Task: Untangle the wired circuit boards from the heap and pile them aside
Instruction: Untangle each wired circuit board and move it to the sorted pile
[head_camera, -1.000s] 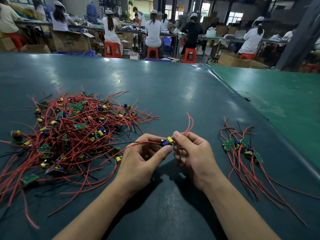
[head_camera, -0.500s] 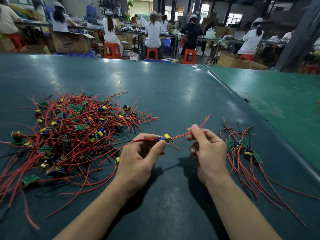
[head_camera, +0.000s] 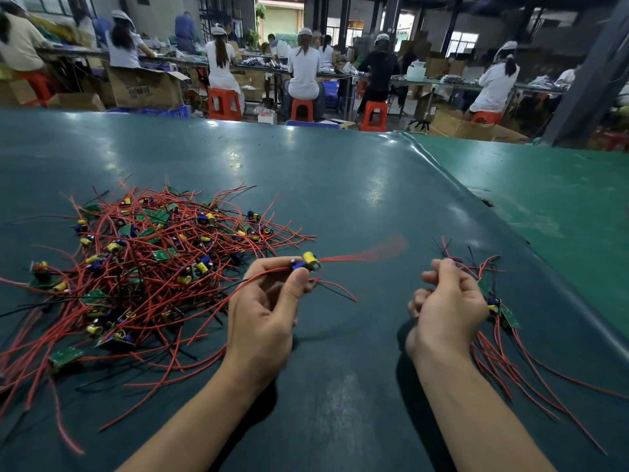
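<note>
A heap of small green circuit boards tangled in red wires [head_camera: 143, 264] lies on the left of the dark green table [head_camera: 340, 185]. My left hand [head_camera: 262, 318] pinches one board with a yellow part [head_camera: 306, 262] between thumb and fingers, just right of the heap. Its red wire [head_camera: 381, 250] sticks out to the right, blurred and free. My right hand [head_camera: 449, 308] hovers with curled fingers and holds nothing. It partly hides the small side pile of sorted boards [head_camera: 497, 308] on the right.
The table's raised right edge [head_camera: 510, 233] runs diagonally beside a lighter green surface [head_camera: 561, 199]. Beyond the far edge, several people sit on orange stools [head_camera: 223, 103] at other benches, with cardboard boxes [head_camera: 146, 86] around them.
My right hand slid off the end of the red wire and moved right, toward the side pile. The freed wire whips out to the right. My left hand stays on the board.
</note>
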{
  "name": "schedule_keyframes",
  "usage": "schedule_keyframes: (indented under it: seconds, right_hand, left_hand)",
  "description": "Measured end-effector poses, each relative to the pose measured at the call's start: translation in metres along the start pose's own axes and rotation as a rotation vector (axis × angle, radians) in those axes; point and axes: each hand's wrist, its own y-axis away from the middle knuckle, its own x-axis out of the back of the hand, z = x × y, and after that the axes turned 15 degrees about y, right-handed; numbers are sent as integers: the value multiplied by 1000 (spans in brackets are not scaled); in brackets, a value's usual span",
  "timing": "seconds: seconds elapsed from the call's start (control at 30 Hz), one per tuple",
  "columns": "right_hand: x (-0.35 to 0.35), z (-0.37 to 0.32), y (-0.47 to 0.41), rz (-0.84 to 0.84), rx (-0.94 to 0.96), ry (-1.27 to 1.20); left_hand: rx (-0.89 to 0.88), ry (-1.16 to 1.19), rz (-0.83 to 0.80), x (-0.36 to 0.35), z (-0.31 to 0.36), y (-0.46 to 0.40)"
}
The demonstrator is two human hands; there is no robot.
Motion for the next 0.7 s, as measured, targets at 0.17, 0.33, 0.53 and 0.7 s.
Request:
schedule_keyframes:
  seconds: [0.17, 0.33, 0.53, 0.7]
  right_hand:
    - [-8, 5, 20, -480, -77, 215]
    - [-14, 10, 40, -809, 13, 309]
    - [-12, 6, 41, -757, 5, 92]
    - [-10, 11, 46, -771, 412, 265]
  left_hand:
    - [13, 1, -9, 1, -4, -3]
    - [106, -4, -173, 2, -6, 3]
    - [296, 159, -97, -2, -4, -2]
    - [358, 180, -43, -2, 1, -5]
